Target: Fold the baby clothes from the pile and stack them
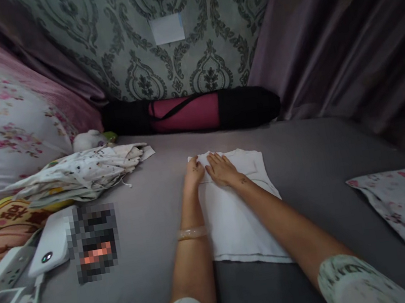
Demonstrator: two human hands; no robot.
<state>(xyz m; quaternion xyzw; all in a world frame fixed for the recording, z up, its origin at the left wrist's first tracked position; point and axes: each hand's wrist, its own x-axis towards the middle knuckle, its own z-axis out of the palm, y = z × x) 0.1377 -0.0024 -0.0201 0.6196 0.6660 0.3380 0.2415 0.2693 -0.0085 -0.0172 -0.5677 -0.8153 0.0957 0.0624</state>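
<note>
From my remote seat, I see the plain white fabric garment (237, 223) lying flat on the smooth grey bed sheet (151, 292), straight ahead. The bare right hand (223, 170) is released and spread palm-down on its far part, near the top edge. The bare left hand (194, 171), wearing a pale bangle (193, 233) at the forearm, rests at the far left corner, fingers partly bent; I cannot tell whether it pinches cloth. I judge this step as flattening and aligning a fold; the next move probably calls for smoothing outward, keeping that corner steady.
</note>
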